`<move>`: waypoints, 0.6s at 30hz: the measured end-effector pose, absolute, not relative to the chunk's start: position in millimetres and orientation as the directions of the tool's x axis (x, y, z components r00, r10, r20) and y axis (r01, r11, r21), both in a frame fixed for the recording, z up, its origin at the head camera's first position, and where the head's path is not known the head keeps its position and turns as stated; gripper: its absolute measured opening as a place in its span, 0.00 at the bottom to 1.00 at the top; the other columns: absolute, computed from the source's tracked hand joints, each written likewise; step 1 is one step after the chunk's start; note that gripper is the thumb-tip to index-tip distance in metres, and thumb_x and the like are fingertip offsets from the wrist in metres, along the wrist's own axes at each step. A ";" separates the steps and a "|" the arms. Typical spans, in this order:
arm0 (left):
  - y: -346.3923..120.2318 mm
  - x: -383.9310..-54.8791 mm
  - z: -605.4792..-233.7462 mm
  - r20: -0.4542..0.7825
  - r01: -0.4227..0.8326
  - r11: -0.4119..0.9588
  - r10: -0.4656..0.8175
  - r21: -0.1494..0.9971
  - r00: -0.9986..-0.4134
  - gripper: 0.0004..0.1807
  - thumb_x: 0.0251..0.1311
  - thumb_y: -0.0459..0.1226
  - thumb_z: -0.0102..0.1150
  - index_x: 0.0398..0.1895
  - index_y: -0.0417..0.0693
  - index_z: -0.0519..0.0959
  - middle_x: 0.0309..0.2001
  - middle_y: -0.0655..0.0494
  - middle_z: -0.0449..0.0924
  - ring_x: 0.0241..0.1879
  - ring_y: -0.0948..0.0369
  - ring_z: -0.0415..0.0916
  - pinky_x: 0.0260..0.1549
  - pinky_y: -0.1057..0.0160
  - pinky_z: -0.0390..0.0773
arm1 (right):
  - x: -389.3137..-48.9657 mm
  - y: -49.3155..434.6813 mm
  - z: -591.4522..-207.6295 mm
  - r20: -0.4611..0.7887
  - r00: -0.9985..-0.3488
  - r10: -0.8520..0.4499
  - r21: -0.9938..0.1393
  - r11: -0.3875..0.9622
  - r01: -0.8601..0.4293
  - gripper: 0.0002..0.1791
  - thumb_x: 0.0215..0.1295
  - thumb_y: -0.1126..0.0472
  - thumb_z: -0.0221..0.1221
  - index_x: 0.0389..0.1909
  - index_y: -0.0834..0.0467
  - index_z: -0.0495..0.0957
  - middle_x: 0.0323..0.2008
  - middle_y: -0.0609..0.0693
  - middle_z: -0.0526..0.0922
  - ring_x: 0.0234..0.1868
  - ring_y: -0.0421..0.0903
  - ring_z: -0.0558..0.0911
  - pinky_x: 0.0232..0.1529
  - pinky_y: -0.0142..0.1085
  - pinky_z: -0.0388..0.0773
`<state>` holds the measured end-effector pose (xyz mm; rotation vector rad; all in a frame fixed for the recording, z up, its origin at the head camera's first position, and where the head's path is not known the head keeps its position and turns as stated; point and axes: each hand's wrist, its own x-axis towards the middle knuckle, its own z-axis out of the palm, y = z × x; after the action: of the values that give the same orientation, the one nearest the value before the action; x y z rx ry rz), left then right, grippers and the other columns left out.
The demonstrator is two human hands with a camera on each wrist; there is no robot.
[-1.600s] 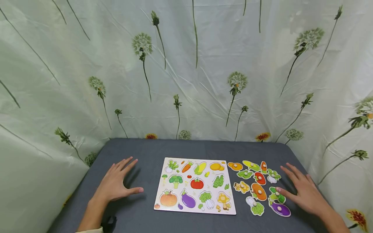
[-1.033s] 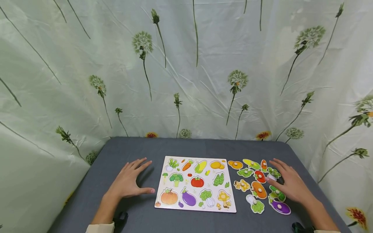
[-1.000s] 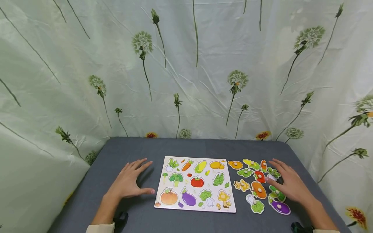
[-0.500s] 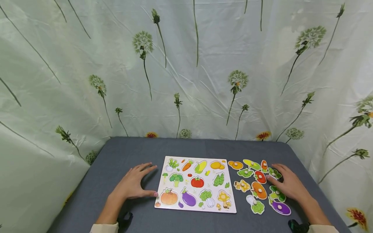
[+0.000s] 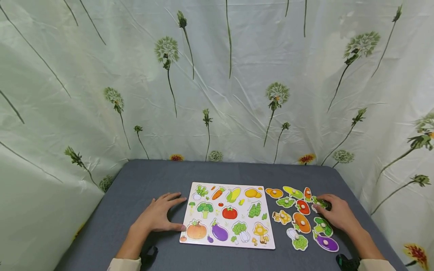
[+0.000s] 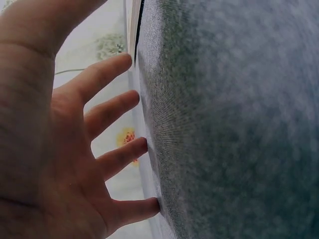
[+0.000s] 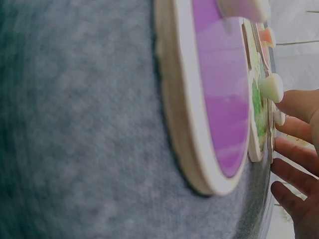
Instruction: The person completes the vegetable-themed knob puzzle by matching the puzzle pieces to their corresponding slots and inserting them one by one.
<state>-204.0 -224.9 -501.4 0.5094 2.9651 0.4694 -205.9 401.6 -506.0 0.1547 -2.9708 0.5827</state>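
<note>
Both hands have shifted since half a second ago: the left hand (image 5: 157,216) has come in to the left edge of the puzzle board (image 5: 243,215), and the right hand (image 5: 340,215) has settled lower over the radish piece (image 5: 318,201), leaving the broccoli piece (image 5: 323,226) in plainer sight. For the work in hand, I judge this puts one hand at the board and the other at the loose pieces, none of which lies on the board. The left grip is wide, thumb well apart from the fingers; the thumb tip looks to touch the board's edge, while the other fingertips seem to rest on the grey table (image 5: 152,171). The right grip is narrow, thumb and forefinger close about a small pale knob (image 7: 279,118); whether they pinch it I cannot tell. Counted, there are two hands, one board and eleven loose pieces, all on the table to the board's right. Besides the radish and broccoli, there is one each of potato piece (image 5: 274,193), corn piece (image 5: 293,192), carrot piece (image 5: 307,194), peas piece (image 5: 286,202), tomato piece (image 5: 303,207), mushroom piece (image 5: 281,217), pumpkin piece (image 5: 301,223), bok choy piece (image 5: 297,240) and eggplant piece (image 5: 325,242). The board carries eleven large pictures, matching them.
</note>
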 end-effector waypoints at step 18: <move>-223.5 -200.6 -500.1 -0.077 0.303 0.892 0.346 0.337 -0.935 0.54 0.38 0.76 0.68 0.72 0.68 0.74 0.77 0.51 0.65 0.77 0.36 0.56 0.63 0.15 0.51 | -201.1 402.3 -505.1 0.126 -0.992 -0.007 -0.411 0.910 -0.058 0.17 0.68 0.53 0.67 0.45 0.65 0.87 0.52 0.69 0.84 0.56 0.71 0.79 0.55 0.67 0.74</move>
<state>-200.6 -223.5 -500.1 0.5038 2.9232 0.4875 -201.1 402.3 -505.1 0.0505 -2.9501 0.6397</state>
